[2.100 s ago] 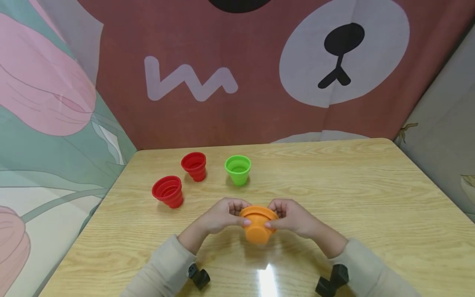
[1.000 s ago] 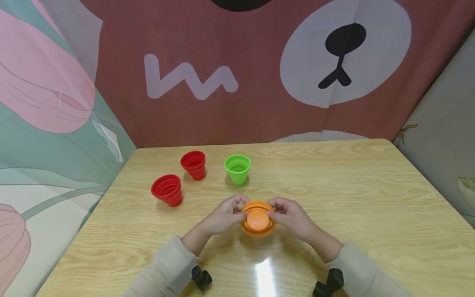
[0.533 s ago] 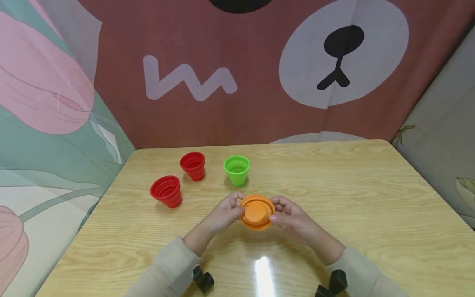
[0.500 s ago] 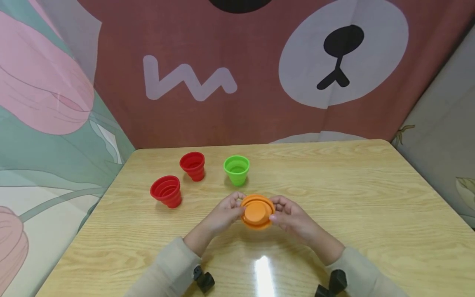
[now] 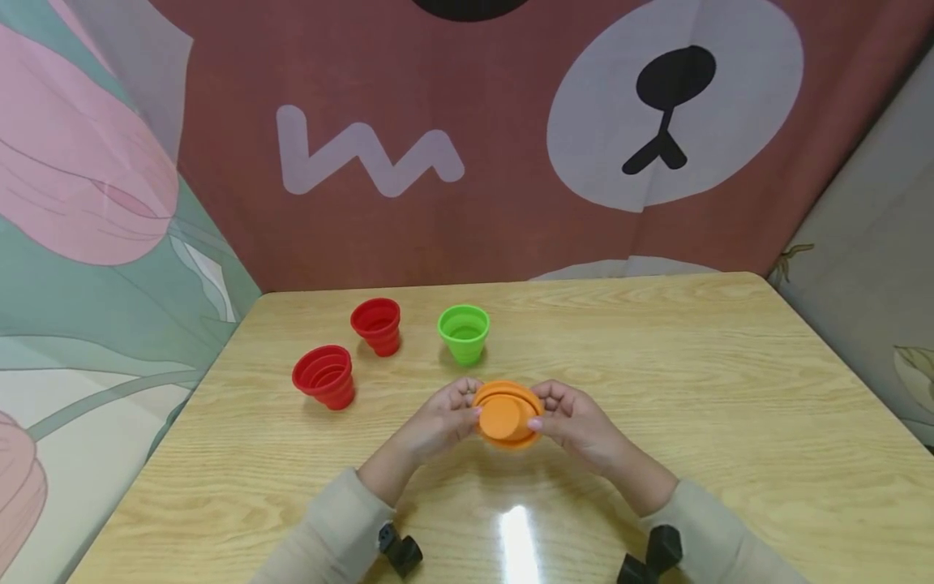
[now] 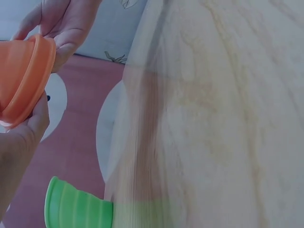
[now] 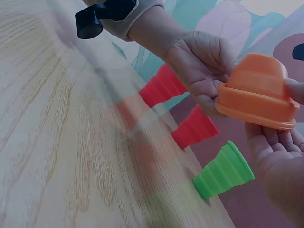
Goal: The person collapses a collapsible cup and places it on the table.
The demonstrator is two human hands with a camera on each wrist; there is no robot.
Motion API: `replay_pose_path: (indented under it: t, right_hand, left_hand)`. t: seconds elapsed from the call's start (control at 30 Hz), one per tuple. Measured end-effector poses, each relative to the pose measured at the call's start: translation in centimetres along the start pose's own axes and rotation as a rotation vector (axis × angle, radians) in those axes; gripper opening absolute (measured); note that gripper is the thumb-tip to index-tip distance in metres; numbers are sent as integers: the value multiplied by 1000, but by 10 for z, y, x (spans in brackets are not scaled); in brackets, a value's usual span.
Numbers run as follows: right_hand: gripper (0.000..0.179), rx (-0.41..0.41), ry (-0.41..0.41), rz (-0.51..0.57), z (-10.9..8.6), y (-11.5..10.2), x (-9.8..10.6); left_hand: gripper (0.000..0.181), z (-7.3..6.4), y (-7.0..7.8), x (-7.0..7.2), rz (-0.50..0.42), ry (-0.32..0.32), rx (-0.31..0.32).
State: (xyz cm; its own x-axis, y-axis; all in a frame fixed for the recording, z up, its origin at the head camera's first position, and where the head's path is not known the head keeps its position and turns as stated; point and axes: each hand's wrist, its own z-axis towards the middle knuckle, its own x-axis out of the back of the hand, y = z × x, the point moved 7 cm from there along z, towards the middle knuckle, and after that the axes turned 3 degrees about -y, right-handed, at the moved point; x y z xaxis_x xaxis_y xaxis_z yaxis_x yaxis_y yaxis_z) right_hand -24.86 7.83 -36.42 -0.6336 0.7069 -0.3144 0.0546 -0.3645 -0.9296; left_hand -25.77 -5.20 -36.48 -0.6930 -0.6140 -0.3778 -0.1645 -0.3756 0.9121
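Note:
An orange collapsible cup (image 5: 505,415) is held above the table between both hands, its base turned toward the head camera. In the right wrist view the cup (image 7: 256,90) looks partly folded, with its wide rim lowest. My left hand (image 5: 442,419) pinches its left side, thumb in front and fingers behind the rim. On the opposite side, my right hand (image 5: 582,427) grips it likewise, the thumb near the base. A green collapsible cup (image 5: 464,337) stands upright beyond the hands. The inside of the orange cup is hidden.
Two red collapsible cups, a nearer one (image 5: 326,377) and a farther one (image 5: 377,326), stand upright at the left of the wooden table (image 5: 693,365). A cloth with a bear print (image 5: 496,219) hangs behind the table's far edge. Black devices sit at both wrists.
The orange cup has tilted so its base faces the head camera more, and both hands have moved slightly away from the body with it. The red and green cups have stayed put.

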Motion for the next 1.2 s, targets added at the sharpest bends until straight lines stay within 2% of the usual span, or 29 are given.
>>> replay_pose_path:
  t: [0.23, 0.47, 0.63, 0.87, 1.2]
  right_hand:
    - [22, -18, 64, -46, 1, 1, 3]
    - [29, 0, 165, -261, 3, -2, 5]
    - [27, -3, 255, -346, 4, -3, 7]
    - [24, -59, 346, -428, 3, 0, 12]
    - [22, -71, 379, -463, 1, 2, 13]
  left_hand:
    - [20, -1, -1, 3, 39, 11, 58]
    - [21, -3, 0, 5, 111, 26, 78]
    - [22, -4, -2, 7, 154, 43, 104]
    - [26, -3, -5, 7, 177, 66, 109]
    - [28, -1, -6, 9, 218, 116, 165]
